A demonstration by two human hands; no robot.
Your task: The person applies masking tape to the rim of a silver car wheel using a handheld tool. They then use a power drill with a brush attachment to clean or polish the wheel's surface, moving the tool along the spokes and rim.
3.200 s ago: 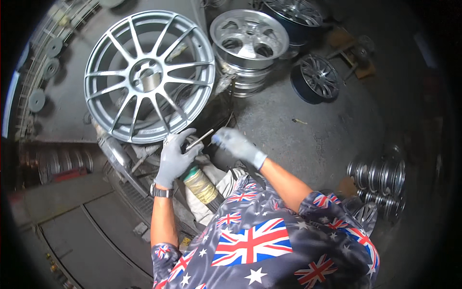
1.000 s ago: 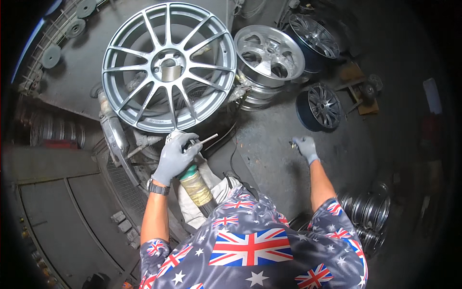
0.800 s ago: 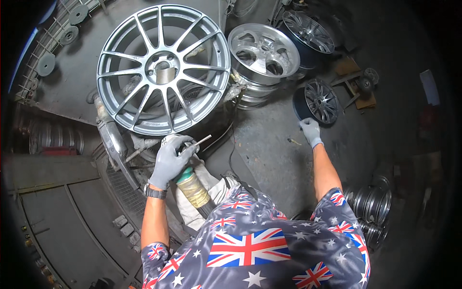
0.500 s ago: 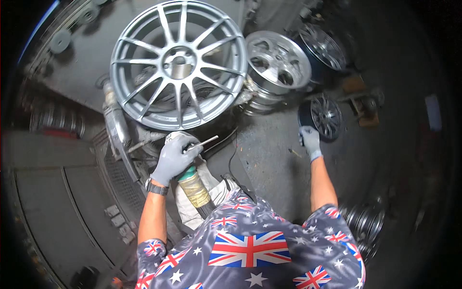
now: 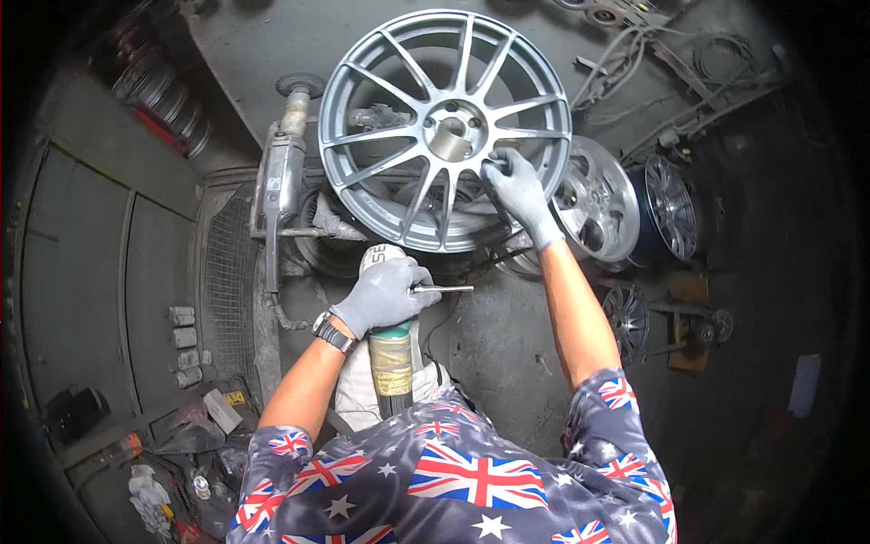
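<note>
A large silver multi-spoke alloy wheel [image 5: 431, 181] stands in front of me, a short metallic cylinder [image 5: 450, 144] at its hub. Bent over the wheel's lower right spokes, my right hand [image 5: 521, 195], in a grey glove, has its fingers closed; something dark shows by the fingertips, too small to make out. My left hand [image 5: 385, 295], also gloved, is wrapped around the top of a handheld power tool [image 5: 392, 363] with a green collar and yellow tape. A thin metal rod [image 5: 449, 288] sticks out to the right from that hand. The tool's grip is partly hidden.
A long metal air-tool-like machine [image 5: 284, 177] with a round disc stands left of the wheel. More alloy wheels [image 5: 596, 199] lie at the right. A metal stand [image 5: 684, 326] is on the floor there. A wire mesh panel [image 5: 227, 263] is at the left.
My right hand has risen from low at the right to the wheel's spokes. My view has turned, so the wheel sits further right. The left hand still holds the tool.
</note>
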